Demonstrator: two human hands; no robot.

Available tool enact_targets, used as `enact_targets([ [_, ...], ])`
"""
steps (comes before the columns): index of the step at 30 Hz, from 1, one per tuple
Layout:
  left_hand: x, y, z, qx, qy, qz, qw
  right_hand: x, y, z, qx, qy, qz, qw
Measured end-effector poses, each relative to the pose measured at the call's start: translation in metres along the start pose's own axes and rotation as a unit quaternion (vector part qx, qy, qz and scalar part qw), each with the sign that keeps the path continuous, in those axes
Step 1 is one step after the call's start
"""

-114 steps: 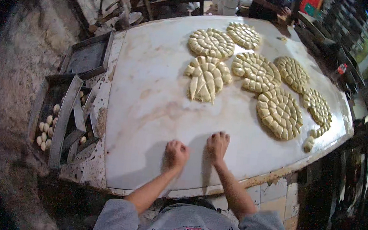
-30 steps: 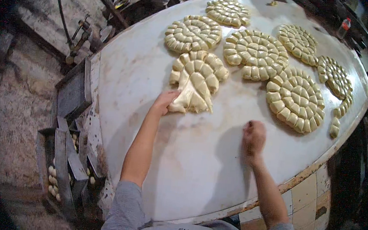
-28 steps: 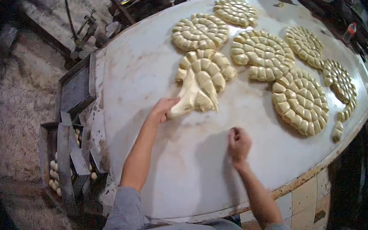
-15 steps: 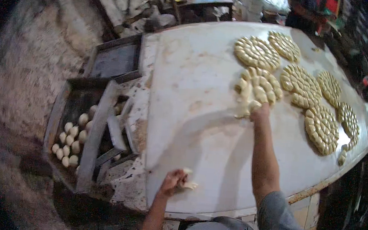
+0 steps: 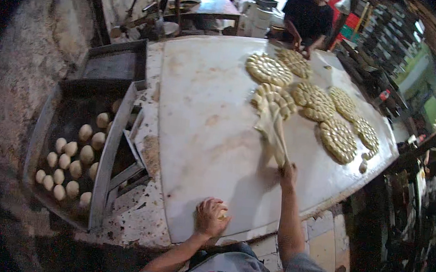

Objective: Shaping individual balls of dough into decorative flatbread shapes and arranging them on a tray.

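My right hand (image 5: 288, 174) is closed on the near end of a long, thin sheet of stretched dough (image 5: 275, 135). The sheet reaches back over the table to a coiled round of dough pieces (image 5: 277, 97), where its far end lies. Close to the table's front edge, my left hand (image 5: 211, 217) curls over a small piece of dough (image 5: 222, 215). Most of that piece is hidden under the fingers. Further coils of shiny, pale dough pieces (image 5: 338, 140) lie on the right and far parts of the table.
The white-topped table (image 5: 201, 150) fills the middle. At its left stands a metal tray (image 5: 104, 191) with several round dough balls (image 5: 75, 167), and another dark tray (image 5: 112, 67) behind. A person (image 5: 308, 19) in a dark top leans over the far edge, hands by a coil.
My right hand has drawn back toward me from the coil, pulling out a long stretch of dough. My left hand has turned palm-down over its dough piece. The view has shifted, showing the other person.
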State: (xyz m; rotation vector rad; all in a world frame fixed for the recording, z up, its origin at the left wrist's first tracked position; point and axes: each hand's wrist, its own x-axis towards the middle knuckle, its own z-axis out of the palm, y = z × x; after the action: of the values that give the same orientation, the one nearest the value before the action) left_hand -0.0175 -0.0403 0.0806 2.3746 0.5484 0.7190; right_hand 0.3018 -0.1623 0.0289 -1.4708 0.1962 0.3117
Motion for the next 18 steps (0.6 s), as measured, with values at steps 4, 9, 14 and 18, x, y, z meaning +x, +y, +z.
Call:
enact_targets([
  [4, 0.012, -0.001, 0.025, 0.012, -0.044, -0.049, 0.998, -0.063, 0.007, -0.079, -0.032, 0.044, -0.016, 0.998],
  [9, 0.042, 0.012, 0.039, 0.094, 0.032, -0.105, 0.989, -0.049, -0.007, -0.077, -0.358, 0.058, -0.182, 0.914],
  [14, 0.064, 0.021, 0.064, 0.132, 0.067, -0.152, 0.977, -0.008, -0.021, 0.002, -0.557, 0.088, -0.366, 0.741],
  [18, 0.067, 0.004, 0.086, 0.166, 0.118, -0.187, 0.961, 0.018, -0.023, 0.027, -0.521, 0.024, -0.36, 0.773],
])
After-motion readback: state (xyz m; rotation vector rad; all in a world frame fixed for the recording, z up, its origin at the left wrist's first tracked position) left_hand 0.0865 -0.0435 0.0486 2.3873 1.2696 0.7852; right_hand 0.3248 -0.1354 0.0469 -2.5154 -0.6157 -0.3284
